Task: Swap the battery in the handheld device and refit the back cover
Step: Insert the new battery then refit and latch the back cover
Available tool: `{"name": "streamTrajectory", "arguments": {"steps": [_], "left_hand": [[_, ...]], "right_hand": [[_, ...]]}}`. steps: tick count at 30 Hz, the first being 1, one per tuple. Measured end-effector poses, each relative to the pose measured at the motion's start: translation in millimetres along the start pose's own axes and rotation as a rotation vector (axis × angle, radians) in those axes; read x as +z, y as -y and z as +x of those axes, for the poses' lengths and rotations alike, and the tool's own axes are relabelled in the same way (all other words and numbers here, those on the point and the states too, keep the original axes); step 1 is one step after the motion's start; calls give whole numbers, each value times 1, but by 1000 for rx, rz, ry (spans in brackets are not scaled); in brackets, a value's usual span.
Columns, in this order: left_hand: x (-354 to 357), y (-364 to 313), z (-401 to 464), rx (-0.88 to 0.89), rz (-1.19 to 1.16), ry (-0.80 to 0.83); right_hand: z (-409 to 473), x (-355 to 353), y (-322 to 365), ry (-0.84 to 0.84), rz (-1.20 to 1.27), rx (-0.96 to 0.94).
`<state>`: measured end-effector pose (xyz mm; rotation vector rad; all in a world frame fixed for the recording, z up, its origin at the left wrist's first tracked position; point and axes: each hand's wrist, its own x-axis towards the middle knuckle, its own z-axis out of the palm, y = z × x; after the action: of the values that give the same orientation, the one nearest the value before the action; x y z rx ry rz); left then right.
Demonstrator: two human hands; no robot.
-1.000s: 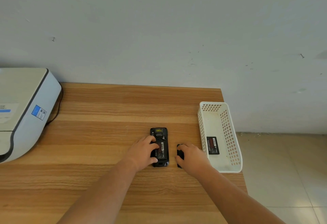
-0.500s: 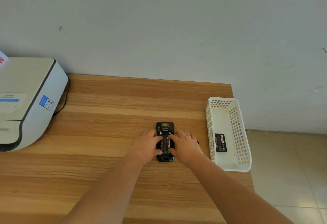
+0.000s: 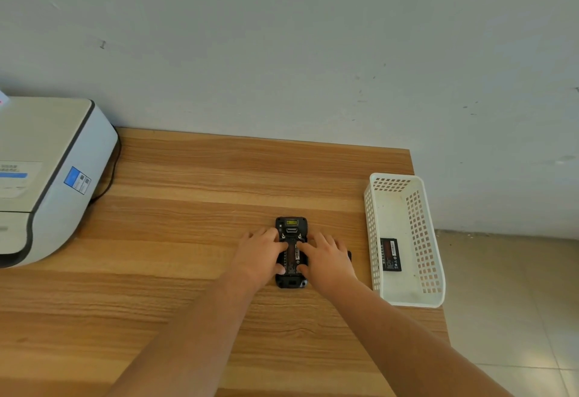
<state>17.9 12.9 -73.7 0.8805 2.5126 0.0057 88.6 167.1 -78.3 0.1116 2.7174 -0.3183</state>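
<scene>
Both hands, left hand (image 3: pixel 261 254) and right hand (image 3: pixel 326 259), spread flat, press the battery (image 3: pixel 293 252) into the handheld device (image 3: pixel 291 230). Risk: uneven pressure leaves it unseated, blocking the back cover (image 3: pixel 348 254).

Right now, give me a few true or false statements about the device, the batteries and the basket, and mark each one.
1. Both hands, left and right, press on the device. True.
2. The back cover is fitted on the device. False: a battery shows in the open bay.
3. A spare battery lies in the basket. True.
4. The basket sits left of the device. False: it sits to the right, at the table edge.
</scene>
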Motion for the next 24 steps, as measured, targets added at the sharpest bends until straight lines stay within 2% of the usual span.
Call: {"name": "streamTrajectory", "arguments": {"steps": [9, 15, 19, 24], "left_hand": [[1, -2, -3, -15, -2, -5], [-3, 4, -13, -46, -101, 11], [-6, 13, -24, -91, -168, 22], [-2, 27, -41, -123, -230, 124]], "right_hand": [[-3, 0, 1, 21, 47, 23], [0, -26, -19, 48, 263, 145], [0, -34, -37, 120, 192, 206], [-7, -27, -39, 239, -5, 181]]}}
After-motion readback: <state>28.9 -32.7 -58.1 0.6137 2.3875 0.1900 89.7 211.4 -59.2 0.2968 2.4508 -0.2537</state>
